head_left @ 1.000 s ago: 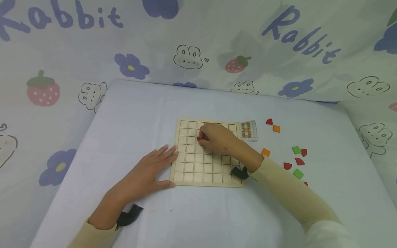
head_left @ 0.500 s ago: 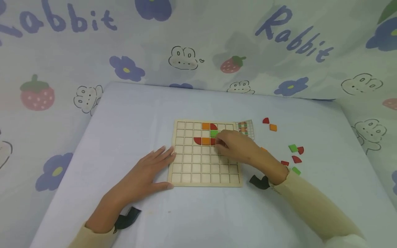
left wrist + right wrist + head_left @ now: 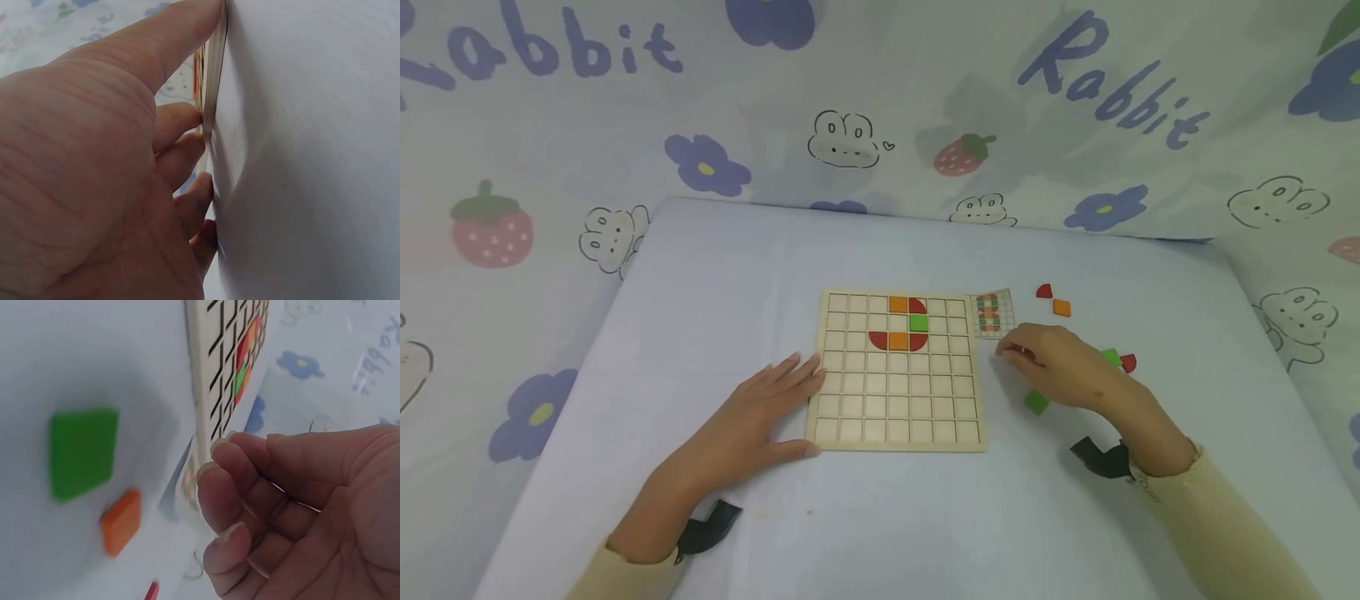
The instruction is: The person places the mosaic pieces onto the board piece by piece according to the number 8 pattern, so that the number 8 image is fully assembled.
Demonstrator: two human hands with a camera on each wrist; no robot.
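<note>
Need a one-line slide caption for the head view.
Left hand steadies the wooden grid board while the right hand hovers over loose tiles beside it, near a green tile.

board (image 3: 897,373): pale wood, matt, dark grid lines
green tile (image 3: 1036,402): smooth, flat colour, matt; material unclear
orange tile (image 3: 121,521): same finish
table cover (image 3: 865,517): fine-weave cloth, matt
backdrop (image 3: 880,108): printed cloth, soft folds
pattern card (image 3: 994,313): looks like printed paper

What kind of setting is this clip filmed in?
Probably a home-style recording corner, not a workshop: a cloth-covered table, a cartoon "Rabbit" print sheet hung as backdrop, and a wooden grid puzzle board with loose coloured tiles.
</note>
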